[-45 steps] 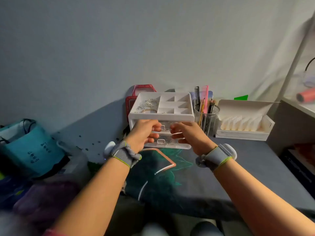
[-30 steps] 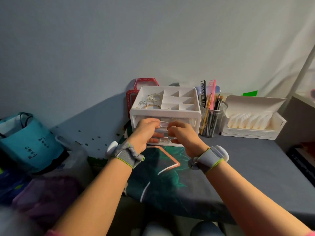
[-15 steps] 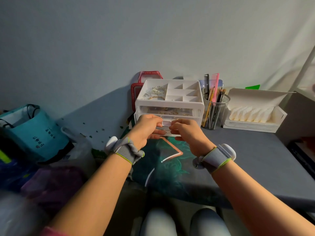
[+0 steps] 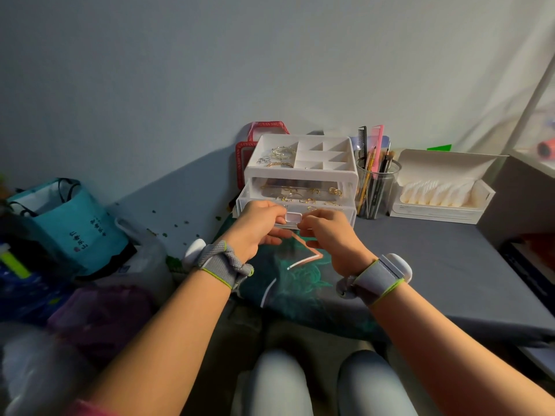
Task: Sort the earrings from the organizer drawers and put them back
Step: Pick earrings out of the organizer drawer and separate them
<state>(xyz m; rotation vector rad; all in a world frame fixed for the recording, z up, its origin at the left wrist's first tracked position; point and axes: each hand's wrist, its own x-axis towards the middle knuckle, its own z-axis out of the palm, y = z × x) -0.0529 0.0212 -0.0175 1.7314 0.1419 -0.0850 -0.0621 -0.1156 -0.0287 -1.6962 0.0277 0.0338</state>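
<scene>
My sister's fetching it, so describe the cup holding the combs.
On the grey table, find the white drawer organizer against the wall. Just right of it stands the cup: the only round, clear container there, with a pink comb sticking out.

The only lettering that can be made out is on the red-edged pouch (image 4: pixel 245 147) standing at the far side of the table, just behind the white organizer (image 4: pixel 300 175). White capitals run along its red top band and read "UYAN SHUYA", with the start of the word cut off by the curve of the band. More white capitals run down its left band, too small to read. On the left, the teal bag (image 4: pixel 70 223) carries two columns of dark characters, tilted and too blurred to read.
</scene>
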